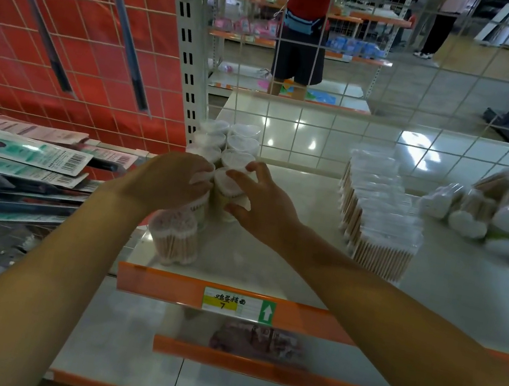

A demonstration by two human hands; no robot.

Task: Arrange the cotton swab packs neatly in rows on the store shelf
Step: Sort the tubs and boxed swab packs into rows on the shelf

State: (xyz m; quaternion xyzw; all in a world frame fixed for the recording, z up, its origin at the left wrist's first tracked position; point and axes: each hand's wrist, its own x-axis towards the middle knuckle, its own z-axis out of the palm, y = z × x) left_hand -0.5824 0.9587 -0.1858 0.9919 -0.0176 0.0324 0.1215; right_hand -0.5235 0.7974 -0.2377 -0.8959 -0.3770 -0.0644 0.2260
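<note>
I take the glossy white metal shelf with the orange front strip as my landmark; on its left end the clear heart-lidded tubs of wooden cotton swabs stand in two files running back to the wire grid, presumably to keep the rows straight; my left hand curls over one tub near the front, my right hand spreads relaxed fingers against its neighbour; the loose packs at the shelf's right end are blurred and cut off.
</note>
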